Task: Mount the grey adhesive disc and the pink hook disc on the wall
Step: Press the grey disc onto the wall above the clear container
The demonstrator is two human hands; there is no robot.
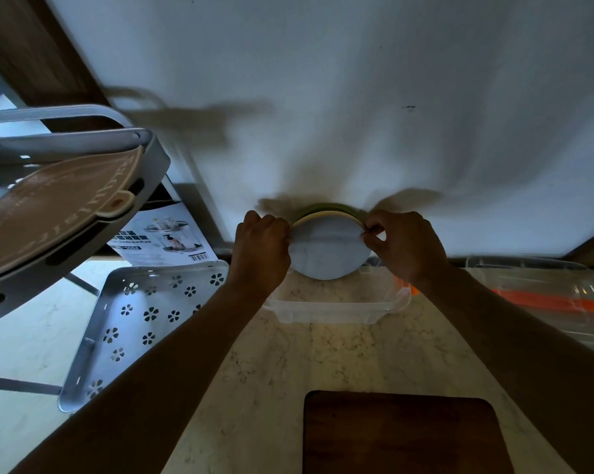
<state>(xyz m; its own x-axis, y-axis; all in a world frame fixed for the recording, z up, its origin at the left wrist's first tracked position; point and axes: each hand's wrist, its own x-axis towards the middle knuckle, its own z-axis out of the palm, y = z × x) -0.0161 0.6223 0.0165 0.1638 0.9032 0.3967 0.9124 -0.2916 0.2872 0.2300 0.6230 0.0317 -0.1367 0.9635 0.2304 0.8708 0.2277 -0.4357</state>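
My left hand and right hand pinch the grey disc at its edges — uneven pressure could seat it crooked on the wall.

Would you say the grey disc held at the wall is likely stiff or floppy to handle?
Probably stiff: the grey disc keeps a flat round outline though the left hand and right hand grip only its edges. Likely light, since fingertips suffice.

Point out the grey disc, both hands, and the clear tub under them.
grey disc (328, 253): head view, middle of its flat face.
left hand (259, 248): head view, back of hand.
right hand (405, 248): head view, back of hand.
clear tub (336, 307): head view, near rim.
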